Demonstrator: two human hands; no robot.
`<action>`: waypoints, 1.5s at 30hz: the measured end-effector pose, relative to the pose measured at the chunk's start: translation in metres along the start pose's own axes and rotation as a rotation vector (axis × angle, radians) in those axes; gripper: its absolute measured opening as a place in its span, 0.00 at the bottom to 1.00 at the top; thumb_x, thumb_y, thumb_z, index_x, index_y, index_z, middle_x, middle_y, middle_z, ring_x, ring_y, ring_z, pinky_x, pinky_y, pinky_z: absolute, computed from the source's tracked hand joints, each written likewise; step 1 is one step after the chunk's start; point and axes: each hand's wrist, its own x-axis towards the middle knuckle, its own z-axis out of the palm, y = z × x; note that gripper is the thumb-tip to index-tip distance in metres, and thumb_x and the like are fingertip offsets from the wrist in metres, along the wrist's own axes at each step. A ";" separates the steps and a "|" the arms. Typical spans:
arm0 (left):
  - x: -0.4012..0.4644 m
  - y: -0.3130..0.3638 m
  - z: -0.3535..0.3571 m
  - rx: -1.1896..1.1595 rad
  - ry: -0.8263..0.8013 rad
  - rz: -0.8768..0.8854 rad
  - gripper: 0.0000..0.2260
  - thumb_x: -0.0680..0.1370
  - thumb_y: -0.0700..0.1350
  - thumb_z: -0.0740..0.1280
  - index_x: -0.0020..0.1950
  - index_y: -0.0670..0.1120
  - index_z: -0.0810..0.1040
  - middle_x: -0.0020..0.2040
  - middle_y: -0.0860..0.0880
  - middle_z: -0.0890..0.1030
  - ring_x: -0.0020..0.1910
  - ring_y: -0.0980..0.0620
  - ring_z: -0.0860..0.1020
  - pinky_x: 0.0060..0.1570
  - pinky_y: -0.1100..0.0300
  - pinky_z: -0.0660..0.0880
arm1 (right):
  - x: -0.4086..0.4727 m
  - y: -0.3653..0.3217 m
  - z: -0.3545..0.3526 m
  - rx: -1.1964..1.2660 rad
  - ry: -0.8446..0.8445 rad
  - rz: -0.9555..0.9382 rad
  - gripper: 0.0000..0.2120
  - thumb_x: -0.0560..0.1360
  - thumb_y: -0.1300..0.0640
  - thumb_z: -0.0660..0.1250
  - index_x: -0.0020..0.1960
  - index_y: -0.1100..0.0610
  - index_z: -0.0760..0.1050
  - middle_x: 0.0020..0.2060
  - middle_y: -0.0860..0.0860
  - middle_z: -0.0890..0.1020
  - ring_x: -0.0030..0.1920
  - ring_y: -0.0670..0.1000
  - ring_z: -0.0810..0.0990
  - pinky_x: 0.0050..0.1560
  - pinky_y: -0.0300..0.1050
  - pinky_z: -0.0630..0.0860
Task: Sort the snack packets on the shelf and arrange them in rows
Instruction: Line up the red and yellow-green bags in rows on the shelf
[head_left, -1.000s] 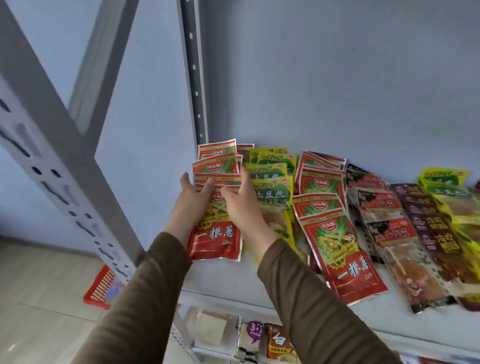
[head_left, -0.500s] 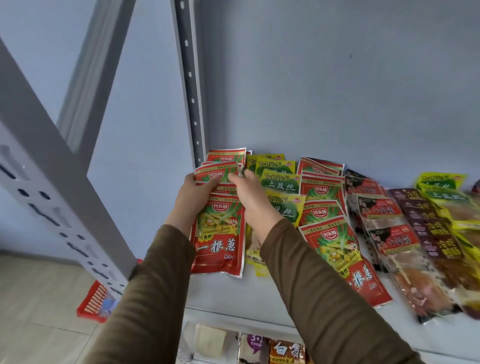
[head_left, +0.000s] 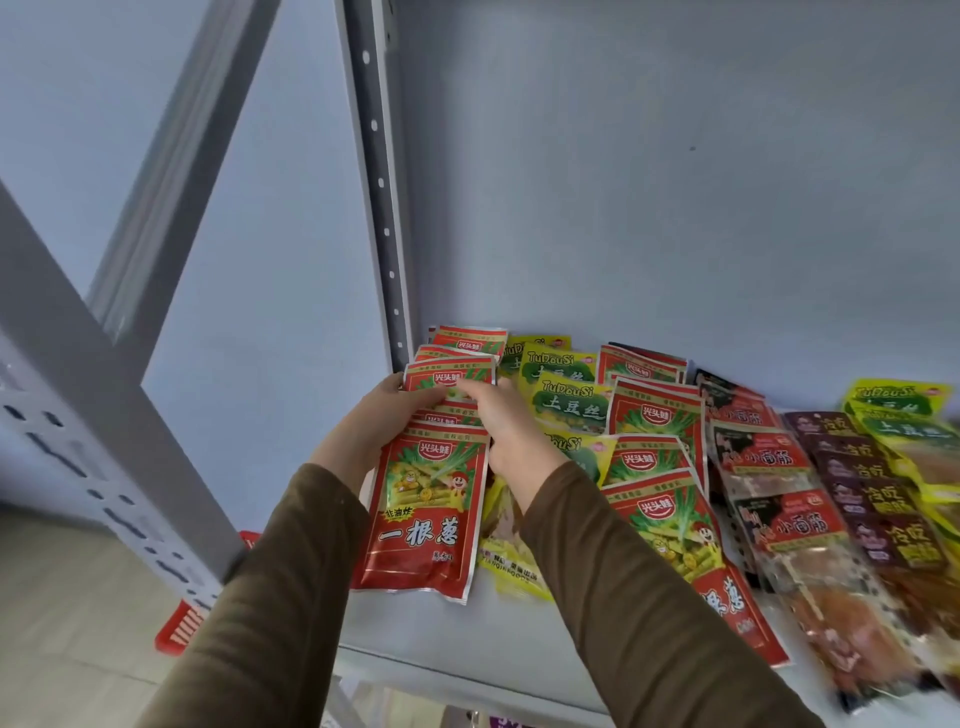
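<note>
Left fingers: the left hand (head_left: 371, 431) grips the left edge of a red packet (head_left: 450, 375) in the far-left row, thumb on its front, the other fingers hidden behind.
Right fingers: the right hand (head_left: 506, 426) pinches the same red packet at its lower right, fingers pressed together.
Held packet: red foil with green leaf print and a white logo; it lies overlapped in its row, near the back of the shelf (head_left: 467, 623).
Front packet: the nearest red packet of that row (head_left: 423, 512) lies flat between the two wrists, showing cartoon figures and white characters.
In the way: both brown sleeves (head_left: 639, 613) cross the shelf front and cover parts of the yellow row (head_left: 566, 402) and the second red row (head_left: 657, 462).
Count: six rows show, left to right red, yellow-green, red, dark-and-red (head_left: 763, 457), maroon (head_left: 872, 499), yellow-green at the right edge (head_left: 904, 410); packets per row overlap too much to count surely.
Around: a perforated grey upright (head_left: 376, 182) stands at the back corner just behind the far-left row; a red basket (head_left: 182, 626) sits on the floor below left.
</note>
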 end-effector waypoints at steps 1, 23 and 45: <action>0.002 0.002 -0.001 0.003 0.007 0.004 0.24 0.77 0.54 0.74 0.70 0.48 0.73 0.44 0.50 0.88 0.38 0.50 0.88 0.31 0.59 0.81 | 0.000 0.000 0.000 0.018 -0.015 0.016 0.22 0.78 0.55 0.70 0.69 0.56 0.67 0.52 0.58 0.84 0.44 0.58 0.87 0.39 0.52 0.83; 0.010 -0.003 -0.004 0.013 0.151 0.014 0.26 0.82 0.56 0.67 0.77 0.50 0.66 0.49 0.49 0.85 0.34 0.53 0.86 0.27 0.61 0.79 | -0.005 0.000 -0.005 0.101 -0.094 -0.186 0.18 0.85 0.53 0.59 0.74 0.46 0.67 0.54 0.53 0.84 0.46 0.53 0.87 0.37 0.46 0.83; 0.020 -0.007 -0.005 0.248 0.346 0.252 0.13 0.82 0.46 0.69 0.66 0.50 0.76 0.49 0.49 0.84 0.41 0.49 0.85 0.41 0.54 0.83 | -0.019 0.006 -0.014 -0.761 0.032 -0.412 0.25 0.81 0.44 0.63 0.73 0.55 0.65 0.65 0.53 0.74 0.57 0.54 0.81 0.57 0.55 0.81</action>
